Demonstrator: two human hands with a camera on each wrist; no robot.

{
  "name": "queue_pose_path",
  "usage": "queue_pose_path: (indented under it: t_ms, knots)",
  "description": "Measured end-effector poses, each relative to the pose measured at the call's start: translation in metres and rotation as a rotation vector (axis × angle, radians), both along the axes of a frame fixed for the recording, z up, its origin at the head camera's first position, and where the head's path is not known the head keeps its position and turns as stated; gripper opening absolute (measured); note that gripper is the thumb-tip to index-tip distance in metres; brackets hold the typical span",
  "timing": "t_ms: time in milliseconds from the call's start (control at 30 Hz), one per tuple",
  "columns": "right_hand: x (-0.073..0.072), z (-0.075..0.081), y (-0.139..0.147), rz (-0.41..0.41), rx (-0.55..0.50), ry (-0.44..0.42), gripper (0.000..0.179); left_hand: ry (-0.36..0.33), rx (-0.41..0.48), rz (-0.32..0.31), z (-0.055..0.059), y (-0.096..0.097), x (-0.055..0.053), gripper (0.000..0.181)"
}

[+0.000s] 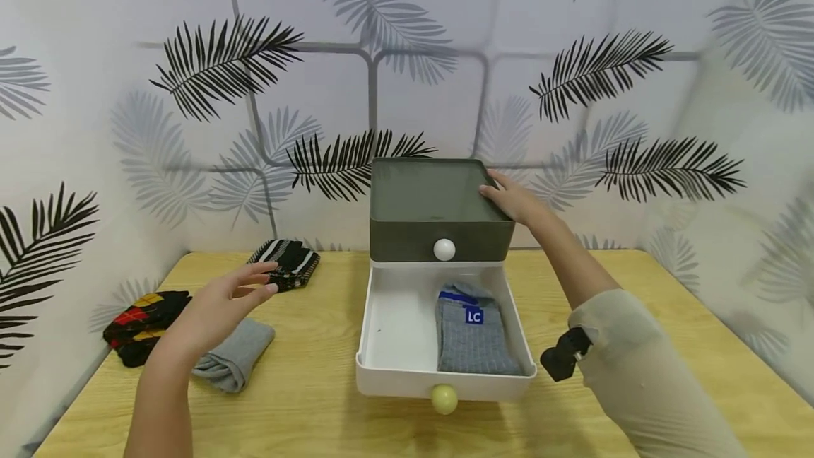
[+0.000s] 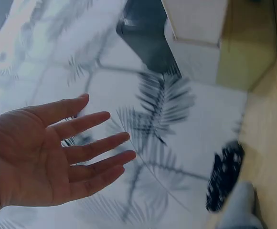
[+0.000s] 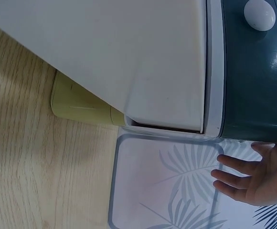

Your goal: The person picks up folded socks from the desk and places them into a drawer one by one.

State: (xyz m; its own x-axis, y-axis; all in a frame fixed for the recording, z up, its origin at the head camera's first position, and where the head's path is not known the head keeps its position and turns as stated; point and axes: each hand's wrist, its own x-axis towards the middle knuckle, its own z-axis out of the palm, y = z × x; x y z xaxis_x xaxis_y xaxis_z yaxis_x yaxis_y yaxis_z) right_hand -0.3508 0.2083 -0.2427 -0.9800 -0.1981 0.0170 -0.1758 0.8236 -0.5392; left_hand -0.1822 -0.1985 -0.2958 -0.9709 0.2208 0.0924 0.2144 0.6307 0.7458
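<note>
A small stacked drawer cabinet stands on the table, with a dark green top unit and a white knob. Below it, a white drawer is pulled out, holding grey ribbed socks with a blue label. My right hand is at the top unit's right edge, its fingers loosely extended; whether they press on it I cannot tell. My left hand hovers at the left with spread fingers and holds nothing. Near it lie a folded grey cloth item and a black-and-white patterned one.
A black, red and yellow patterned cloth item lies at the table's left edge. A yellow lower unit shows beneath the white drawer in the right wrist view. Behind the table hangs a leaf-patterned curtain.
</note>
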Motion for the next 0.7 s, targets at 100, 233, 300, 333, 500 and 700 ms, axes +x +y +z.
queue_pose_path:
  t_ms: [100, 233, 300, 333, 500, 700]
  knots:
    - [0.0, -0.001, 0.003, -0.007, 0.012, -0.004, 0.061, -0.051, -0.011, 0.017, -0.016, -0.022, -0.011, 0.061]
    - [0.0, -0.001, 0.003, -0.01, 0.015, -0.01, 0.061, -0.106, -0.011, 0.035, -0.039, -0.048, -0.022, 0.062]
    - [0.001, 0.0, 0.002, -0.009, 0.011, -0.014, 0.061, -0.138, -0.013, 0.039, -0.05, -0.058, -0.026, 0.059]
    - [0.001, 0.0, 0.002, -0.009, 0.007, -0.015, 0.062, -0.152, -0.023, 0.036, -0.054, -0.062, -0.028, 0.057]
    - [0.001, 0.001, 0.002, -0.006, -0.002, -0.022, 0.062, -0.245, -0.087, -0.014, -0.068, -0.074, -0.035, 0.045]
    - [0.0, 0.001, 0.003, -0.01, 0.007, -0.016, 0.062, -0.312, -0.211, -0.031, -0.074, -0.071, -0.04, 0.038]
